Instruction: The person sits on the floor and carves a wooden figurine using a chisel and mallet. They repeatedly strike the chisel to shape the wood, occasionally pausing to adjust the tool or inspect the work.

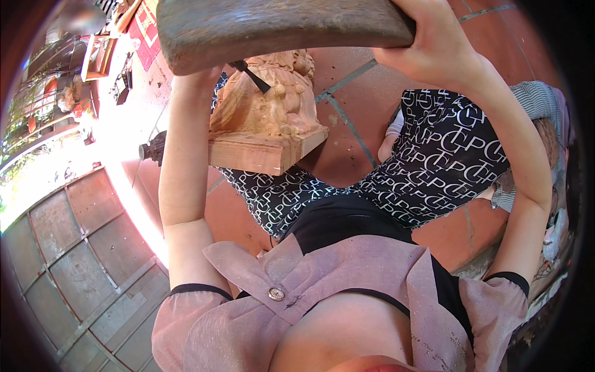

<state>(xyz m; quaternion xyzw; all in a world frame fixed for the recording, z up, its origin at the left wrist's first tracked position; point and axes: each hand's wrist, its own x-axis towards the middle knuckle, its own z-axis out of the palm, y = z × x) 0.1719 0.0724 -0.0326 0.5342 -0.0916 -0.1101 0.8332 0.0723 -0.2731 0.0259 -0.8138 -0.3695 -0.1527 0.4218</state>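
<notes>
A worn, dark, slightly curved wooden slab spans the top of the head view, close up. My right hand grips its right end, thumb below and fingers along the edge. My left forearm rises to the slab's left end, which hides my left hand. Below the slab, a light-wood carving with rounded relief stands on its square base, over my left thigh; its upper part is covered. A black piece with a flared end slants across the carving; whether my left hand holds it does not show.
Red floor tiles lie around my patterned trousers. A dark ribbed cylinder juts out beside my left forearm. A metal-framed panel spreads at lower left. Striped cloth lies by my right arm; a red mat is at far left.
</notes>
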